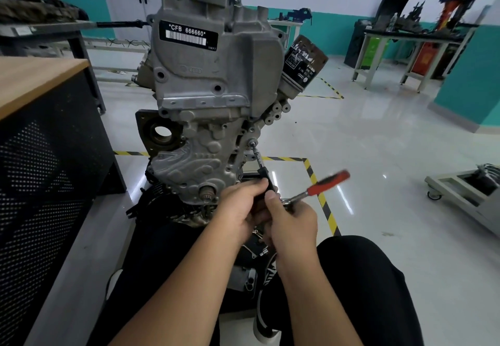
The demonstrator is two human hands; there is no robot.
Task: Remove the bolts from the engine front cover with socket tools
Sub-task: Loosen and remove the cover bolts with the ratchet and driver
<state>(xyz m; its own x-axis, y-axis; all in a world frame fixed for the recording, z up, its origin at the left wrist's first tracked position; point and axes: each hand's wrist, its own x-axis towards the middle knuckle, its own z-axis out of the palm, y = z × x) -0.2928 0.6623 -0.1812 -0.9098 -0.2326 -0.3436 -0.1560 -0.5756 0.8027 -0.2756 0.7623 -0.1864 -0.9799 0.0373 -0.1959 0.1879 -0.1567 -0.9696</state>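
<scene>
Engine front cover (200, 161) stands upright on the floor ahead of the seated person. Extension bar (258, 157) seated on a bolt (253, 143) at the cover's right edge; that bolt not yet out. Several bolt heads visible around the rim, so likely much work left. Left hand (240, 205) wraps the bar's lower end; right hand (293, 221) curls round the red-handled ratchet (318, 187).
</scene>
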